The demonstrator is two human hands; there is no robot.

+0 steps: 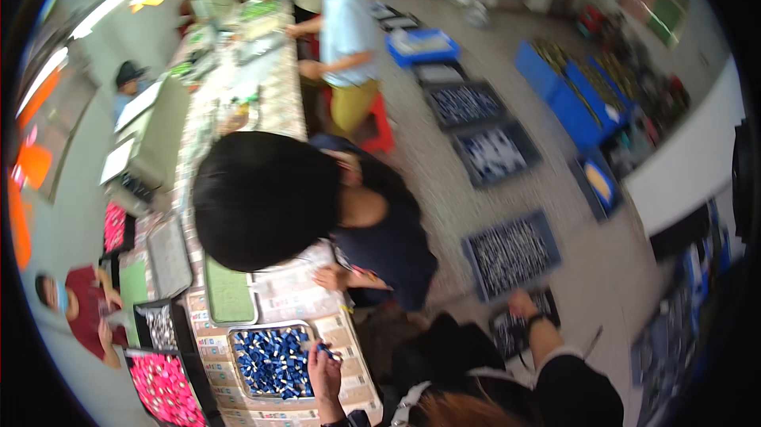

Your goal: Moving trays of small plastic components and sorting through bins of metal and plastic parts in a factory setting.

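My left hand point(325, 375) is at the right rim of the metal tray point(273, 398), which stands on the desk point(357, 383) and contains small blue pieces point(269, 359). Its fingers are bent close together; I cannot tell whether they grip a piece. My right hand point(522, 305) is extended above a dark tray point(507, 337) on the floor, fingers curled, contents not discernible. A green-lined tray point(230, 296) lies just beyond the metal tray.

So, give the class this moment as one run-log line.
left hand: at metal tray of blue pieces, grip unclear | right hand: overlapping dark tray in view, contact unclear | co-worker: head bowed
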